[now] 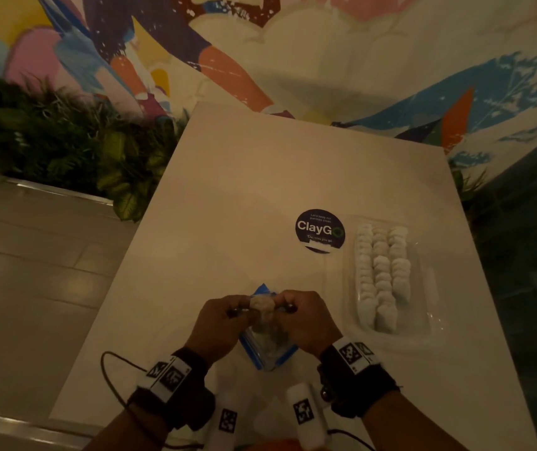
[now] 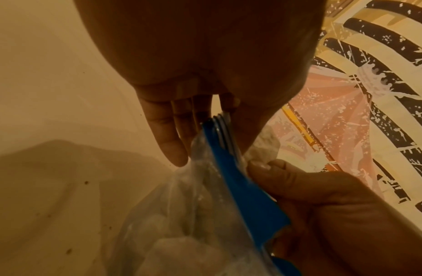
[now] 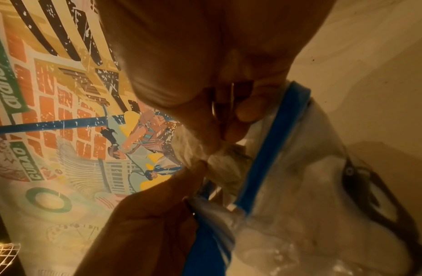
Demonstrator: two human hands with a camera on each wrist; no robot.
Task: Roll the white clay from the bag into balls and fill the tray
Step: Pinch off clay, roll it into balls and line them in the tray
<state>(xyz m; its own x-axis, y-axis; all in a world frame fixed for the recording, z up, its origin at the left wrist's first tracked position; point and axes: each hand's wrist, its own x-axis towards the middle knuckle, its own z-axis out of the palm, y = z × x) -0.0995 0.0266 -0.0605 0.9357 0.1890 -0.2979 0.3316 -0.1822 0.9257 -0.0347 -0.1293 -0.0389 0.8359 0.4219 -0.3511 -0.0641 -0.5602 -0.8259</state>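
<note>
A clear zip bag (image 1: pixel 265 349) with a blue rim stands on the white table (image 1: pixel 244 190) between my hands, with white clay showing inside it (image 2: pixel 181 242). My left hand (image 1: pixel 244 312) pinches the bag's blue rim (image 2: pixel 231 168). My right hand (image 1: pixel 280 307) pinches a lump of white clay (image 1: pixel 262 305) at the bag's mouth, also visible in the wrist views (image 3: pixel 226 166). To the right lies a clear plastic tray (image 1: pixel 423 288) holding three rows of white clay balls (image 1: pixel 382 271).
A round dark ClayGo sticker (image 1: pixel 320 231) is on the table beside the tray. Two white marker-tagged cylinders (image 1: pixel 304 411) stick up near the front edge, and a thin cable (image 1: pixel 111 379) loops by my left wrist. Leafy plants (image 1: pixel 65 141) line the table's left side.
</note>
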